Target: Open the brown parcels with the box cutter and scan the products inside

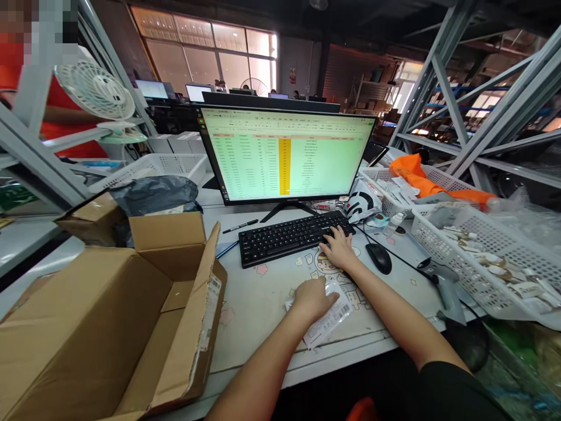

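Note:
My left hand [312, 299] rests on the desk mat with its fingers curled over a clear plastic packet [335, 313] that bears a printed label. Its fingertips are mostly hidden behind the hand. My right hand [339, 248] lies over the number pad end of a black keyboard [284, 237], fingers spread on the keys. A black mouse [379, 258] sits just right of that hand. Behind the keyboard stands a monitor [249, 166] showing a spreadsheet with one column in orange.
An open cardboard box [105, 298] takes up the left side. White baskets [534, 248] holding small items stand at the right, a barcode scanner [451, 298] before them. A pen [240, 226] lies left of the monitor stand. A fan [94, 90] and metal frames [464, 117] flank the desk.

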Tool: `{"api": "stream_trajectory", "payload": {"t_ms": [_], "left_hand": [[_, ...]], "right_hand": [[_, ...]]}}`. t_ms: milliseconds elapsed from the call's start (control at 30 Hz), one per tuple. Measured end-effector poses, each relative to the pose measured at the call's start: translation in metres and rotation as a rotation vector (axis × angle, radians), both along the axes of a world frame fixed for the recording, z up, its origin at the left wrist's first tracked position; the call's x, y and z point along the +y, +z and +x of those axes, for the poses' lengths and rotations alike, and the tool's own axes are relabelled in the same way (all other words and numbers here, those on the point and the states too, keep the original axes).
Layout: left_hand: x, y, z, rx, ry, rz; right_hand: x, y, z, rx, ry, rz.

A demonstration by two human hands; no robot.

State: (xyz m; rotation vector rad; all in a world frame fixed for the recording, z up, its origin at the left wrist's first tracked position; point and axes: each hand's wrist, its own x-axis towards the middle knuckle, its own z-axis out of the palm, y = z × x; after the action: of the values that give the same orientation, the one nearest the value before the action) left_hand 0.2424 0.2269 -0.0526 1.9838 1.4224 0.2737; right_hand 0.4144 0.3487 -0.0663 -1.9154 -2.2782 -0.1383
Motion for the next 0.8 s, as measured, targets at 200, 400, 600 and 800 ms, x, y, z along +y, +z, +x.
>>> {"api": "stream_trajectory", "payload": {"t_ms": [200, 400, 600, 800], "left_hand": [[0.000, -0.002, 0.000, -0.002, 0.009, -0.003], [0.001, -0.007, -0.001, -0.030, 0.024, 0.007], [0.013, -0.010, -0.006, -0.331, 0.180, -0.003], [0.031, -0.012, -0.005, -1.135, 0.628, 0.084]], "right_hand": [[0.001, -0.001, 0.000, 0.010, -0.027, -0.002], [0.001, -0.002, 0.001, 0.021, -0.030, 0.010], [0.002, 0.001, 0.004, 0.216, -0.015, 0.183], [-0.020, 0.053, 0.014, 0.666, 0.139, 0.066]]}}
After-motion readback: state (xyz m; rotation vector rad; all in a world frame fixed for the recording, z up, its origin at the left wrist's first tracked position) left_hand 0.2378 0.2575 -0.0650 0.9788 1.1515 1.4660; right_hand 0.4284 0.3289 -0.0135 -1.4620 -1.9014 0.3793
